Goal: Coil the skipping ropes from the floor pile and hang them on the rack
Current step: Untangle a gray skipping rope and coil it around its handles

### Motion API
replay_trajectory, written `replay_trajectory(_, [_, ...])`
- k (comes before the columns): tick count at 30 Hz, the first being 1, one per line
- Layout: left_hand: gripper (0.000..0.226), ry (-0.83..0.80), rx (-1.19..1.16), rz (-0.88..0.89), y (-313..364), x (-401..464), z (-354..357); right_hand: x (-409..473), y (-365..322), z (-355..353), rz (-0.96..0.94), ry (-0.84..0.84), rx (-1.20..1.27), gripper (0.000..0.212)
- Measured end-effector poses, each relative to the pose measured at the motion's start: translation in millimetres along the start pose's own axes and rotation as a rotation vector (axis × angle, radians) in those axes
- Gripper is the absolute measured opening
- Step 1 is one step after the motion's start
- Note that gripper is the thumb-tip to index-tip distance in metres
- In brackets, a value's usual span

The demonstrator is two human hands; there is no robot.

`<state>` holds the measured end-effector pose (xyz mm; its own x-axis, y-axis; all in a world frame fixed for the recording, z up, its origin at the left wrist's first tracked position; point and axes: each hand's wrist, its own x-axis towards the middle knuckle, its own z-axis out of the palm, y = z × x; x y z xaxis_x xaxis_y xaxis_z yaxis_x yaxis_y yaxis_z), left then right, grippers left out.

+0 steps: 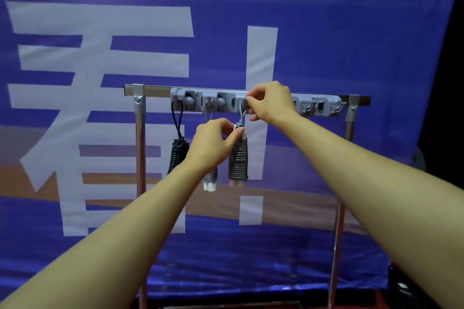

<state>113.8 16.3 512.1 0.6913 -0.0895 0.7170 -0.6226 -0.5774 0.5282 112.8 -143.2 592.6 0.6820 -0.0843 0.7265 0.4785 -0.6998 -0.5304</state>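
1. A blue banner (326,32) with large pale lettering fills the background, and a metal-framed rack (140,158) stands in front of it.
2. Nearest the camera, two bare forearms are stretched forward toward the rack's top bar.
3. The left hand (213,143) is seen at the top of a coiled grey rope (238,160); its grip is pinched on the white handle ends just above the coil, so the bundle is steadied from below.
4. The right hand (271,103) is raised higher; its grip is pinched on the thin loop of the same rope, right at the third hook of the grey hook strip (321,105).
5. Whether the loop is already seated on the hook cannot be told, since the fingers cover that spot.
6. Two bundles are already hung to the left: a black coiled rope (177,155) on the first hook and a second grey rope (210,178), partly hidden behind the left hand, on the next.
7. Hooks further right are seen bare.
8. The step in hand is judged to be the hanging of the third rope.
9. If the loop is released before it is fully over the hook, the bundle could be dropped to the floor.
10. If the left pinch is loosened early, the coil could be unwound by its own weight.
11. The neighbouring grey bundle, just beside the left wrist, could be knocked off when that hand is drawn back.
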Motion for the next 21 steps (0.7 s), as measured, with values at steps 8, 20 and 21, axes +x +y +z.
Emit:
replay_trajectory(8, [0.029,0.089,-0.078,-0.026,-2.3,-41.5,11.4,-47.7,28.8,10.4,-0.038,0.049,0.128,0.015])
replay_trajectory(20, [0.009,-0.631,-0.215,-0.172,-91.0,-282.9,72.0,-337.9,202.2,54.4,0.456,-0.446,0.222,0.006])
replay_trajectory(21, [0.008,-0.726,-0.203,-0.211,-108.4,-311.5,79.9,-373.6,224.0,58.1,0.528,-0.495,0.225,0.006])
